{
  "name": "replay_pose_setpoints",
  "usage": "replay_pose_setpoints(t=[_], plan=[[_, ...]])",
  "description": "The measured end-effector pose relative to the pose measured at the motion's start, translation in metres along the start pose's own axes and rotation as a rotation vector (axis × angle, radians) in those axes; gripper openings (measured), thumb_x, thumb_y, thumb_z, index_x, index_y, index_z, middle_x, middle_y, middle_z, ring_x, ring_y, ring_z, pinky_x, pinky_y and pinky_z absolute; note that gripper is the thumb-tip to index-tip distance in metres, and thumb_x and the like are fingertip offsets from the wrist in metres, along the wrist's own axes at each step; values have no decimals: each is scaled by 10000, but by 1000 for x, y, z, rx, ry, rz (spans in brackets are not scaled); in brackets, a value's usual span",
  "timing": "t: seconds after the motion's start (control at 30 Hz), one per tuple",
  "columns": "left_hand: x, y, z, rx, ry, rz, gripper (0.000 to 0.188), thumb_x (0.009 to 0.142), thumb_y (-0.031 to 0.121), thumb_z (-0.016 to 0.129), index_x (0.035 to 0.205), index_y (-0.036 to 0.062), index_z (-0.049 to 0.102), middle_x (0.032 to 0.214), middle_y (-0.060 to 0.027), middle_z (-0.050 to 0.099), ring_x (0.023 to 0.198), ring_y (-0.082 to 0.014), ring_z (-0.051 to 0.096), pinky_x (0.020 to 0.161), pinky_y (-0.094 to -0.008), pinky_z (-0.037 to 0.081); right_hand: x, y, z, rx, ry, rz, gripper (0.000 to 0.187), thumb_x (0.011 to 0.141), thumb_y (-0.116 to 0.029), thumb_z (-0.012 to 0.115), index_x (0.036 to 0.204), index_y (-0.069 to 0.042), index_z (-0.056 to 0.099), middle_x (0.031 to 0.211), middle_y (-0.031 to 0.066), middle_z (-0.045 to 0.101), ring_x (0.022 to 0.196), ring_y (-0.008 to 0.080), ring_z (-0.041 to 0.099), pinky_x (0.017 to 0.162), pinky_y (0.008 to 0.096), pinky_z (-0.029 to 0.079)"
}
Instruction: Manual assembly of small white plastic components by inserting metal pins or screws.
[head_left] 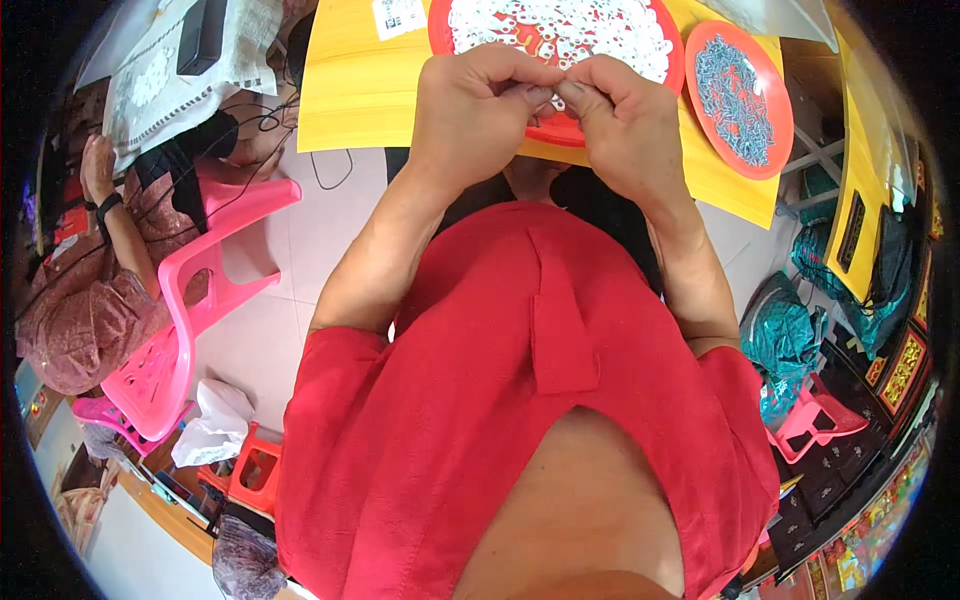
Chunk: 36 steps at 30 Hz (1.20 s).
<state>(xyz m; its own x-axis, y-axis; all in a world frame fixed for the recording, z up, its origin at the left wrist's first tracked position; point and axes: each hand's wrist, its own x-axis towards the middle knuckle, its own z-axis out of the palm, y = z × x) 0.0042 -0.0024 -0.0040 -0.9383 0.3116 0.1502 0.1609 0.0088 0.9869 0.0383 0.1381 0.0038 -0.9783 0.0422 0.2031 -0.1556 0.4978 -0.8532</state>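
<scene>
My left hand and my right hand meet above the near rim of a round red tray. Thumb and forefinger of each are pinched together, and the fingertips of the two hands touch. Whatever they hold is too small and too covered to make out. Many small white plastic pieces with holes fill the tray just beyond my fingers. To the right, a red oval plate carries a heap of small grey metal screws.
Tray and plate stand on a yellow table, with a white printed label at its far left. At left, another person sits on a pink chair by a cloth-covered table. A white bag lies on the floor.
</scene>
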Motion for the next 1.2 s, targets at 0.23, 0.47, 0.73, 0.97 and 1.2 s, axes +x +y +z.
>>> replay_pose_setpoints(t=[0.23,0.47,0.73,0.97,1.2], plan=[[7,-12,-3,-338,-34,-141,103,748,-51,579,842,-48,619,713,-93,620,625,-118,599,555,-204,491,8,2,-13,457,-137,226,168,821,-125,542,851,26,608,691,62,619,615,113,569,544,231,446],[8,-12,-8,-365,-52,-160,177,755,-53,579,931,-71,579,792,-132,606,688,-162,599,641,-243,503,9,9,-19,548,-117,265,177,822,-121,547,880,37,604,708,42,612,619,68,543,547,189,430],[20,-16,-41,-469,5,-134,166,773,-71,535,938,-69,557,794,-137,602,698,-185,599,649,-268,495,16,8,-25,266,-56,138,167,791,-107,585,899,19,604,690,22,599,632,52,531,556,183,426],[10,1,-19,-462,3,-65,148,743,-78,571,889,-60,584,762,-102,608,645,-132,595,603,-216,497,16,-9,-7,395,-63,63,146,760,-50,614,880,31,594,735,44,609,665,64,542,592,191,445],[6,3,-13,-394,-22,-12,124,752,-51,581,876,-49,590,768,-85,611,672,-126,601,620,-218,505,9,-13,-8,390,-56,68,96,778,-26,578,856,29,594,705,43,613,663,66,553,589,191,449]])
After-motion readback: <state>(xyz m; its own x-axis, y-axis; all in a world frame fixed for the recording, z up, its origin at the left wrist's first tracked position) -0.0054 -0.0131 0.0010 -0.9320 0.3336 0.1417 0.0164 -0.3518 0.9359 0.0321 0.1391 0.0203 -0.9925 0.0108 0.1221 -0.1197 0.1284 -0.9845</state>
